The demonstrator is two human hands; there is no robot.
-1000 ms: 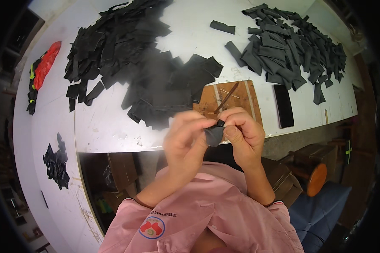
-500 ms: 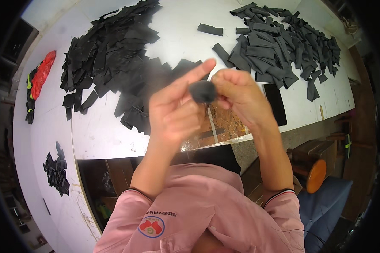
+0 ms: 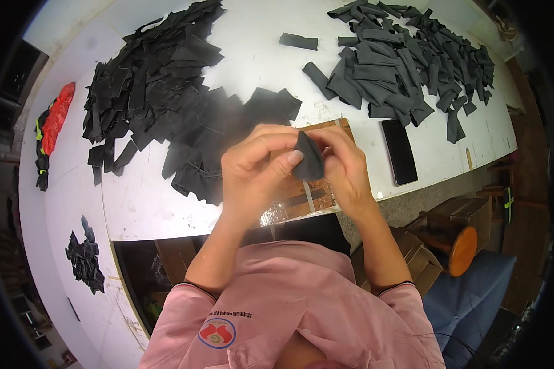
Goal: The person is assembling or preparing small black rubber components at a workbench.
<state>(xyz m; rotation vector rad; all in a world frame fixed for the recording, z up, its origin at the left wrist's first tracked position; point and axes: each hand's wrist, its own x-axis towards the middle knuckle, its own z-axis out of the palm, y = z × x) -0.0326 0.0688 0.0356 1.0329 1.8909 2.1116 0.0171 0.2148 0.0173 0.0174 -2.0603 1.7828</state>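
Observation:
A small black fabric piece (image 3: 310,158), curved like a short tube, is held up between both hands above the table edge. My left hand (image 3: 255,165) pinches its left side, with the thumb on the front of the cloth. On the opposite side my right hand (image 3: 346,166) grips it, fingers curled around the edge. Beyond my left hand spreads a large heap of flat black fabric pieces (image 3: 160,92). Rolled or tube-like dark fabric pieces (image 3: 381,67) form another pile at the far right.
Under my hands lies a brown taped cardboard piece (image 3: 298,206) on the white table (image 3: 141,212). A black phone (image 3: 398,152) rests to its right. Far left are a red plastic bag (image 3: 58,120) and a small scrap pile (image 3: 85,258). An orange-topped stool (image 3: 462,251) stands lower right.
My left index finger was stretched out and is now bent onto the fabric. Both hands have come lower, and the piece has turned from an end-on view to its side.

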